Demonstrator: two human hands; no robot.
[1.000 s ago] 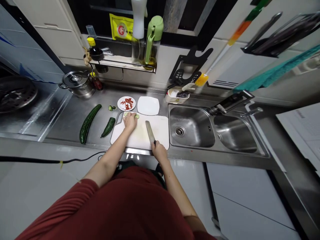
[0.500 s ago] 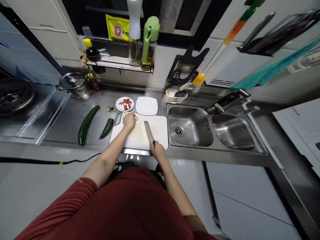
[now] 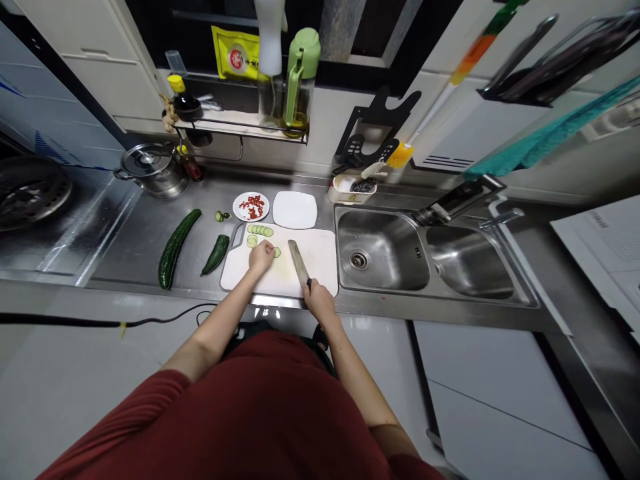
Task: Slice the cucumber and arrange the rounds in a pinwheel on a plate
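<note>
My left hand [image 3: 261,257] is over the left part of the white cutting board [image 3: 310,247], its fingers pinched at the edge of a round cucumber slice [image 3: 277,253]. Behind it, a row of cucumber slices [image 3: 260,231] lies along the board's top left, with a few more just below. At the board's front edge, my right hand [image 3: 320,301] is closed around the black handle of a kitchen knife [image 3: 299,262]. The blade points away from me and rests on or close above the board; I cannot tell which. Left of the board lies a cut cucumber piece [image 3: 216,255].
A whole cucumber [image 3: 179,248] and small cucumber ends [image 3: 220,217] lie on the steel counter. Beyond the board stand a plate of chopped red bits [image 3: 240,209] and a white square plate [image 3: 295,210]. A double sink [image 3: 383,250] is right, a lidded pot [image 3: 155,173] left.
My left hand has moved from the slices at the board's top left toward me and slightly right, uncovering the row. A single slice now shows at its fingertips. The knife has barely moved.
</note>
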